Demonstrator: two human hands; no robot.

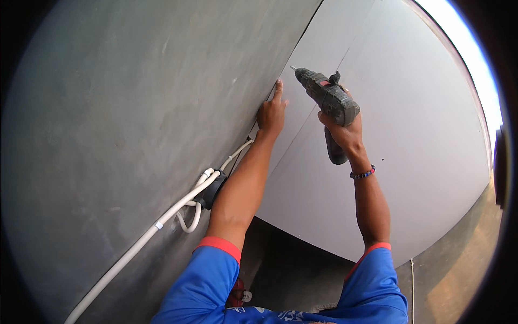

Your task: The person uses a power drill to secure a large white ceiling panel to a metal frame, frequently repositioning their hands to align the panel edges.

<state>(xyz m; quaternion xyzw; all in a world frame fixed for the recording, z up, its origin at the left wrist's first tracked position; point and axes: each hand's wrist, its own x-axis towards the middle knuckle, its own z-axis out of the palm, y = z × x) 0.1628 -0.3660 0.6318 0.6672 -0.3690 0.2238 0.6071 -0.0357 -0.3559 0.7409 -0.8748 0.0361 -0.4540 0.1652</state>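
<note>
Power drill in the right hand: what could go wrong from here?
The bit looks close to the left hand, index finger extended; a slip could injure it. Only the right hand holds the power drill, so it might twist or wander. The grey wall nearby could get scuffed.

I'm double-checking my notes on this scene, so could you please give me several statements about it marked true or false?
1. The right hand holds a dark drill. True.
2. The left hand grips a drill too. False: its index finger is extended near the edge of the pale panel.
3. A beaded bracelet circles the right wrist. True.
4. The long white pipe runs right of the panel. False: it is on the left, along the grey wall.
</note>
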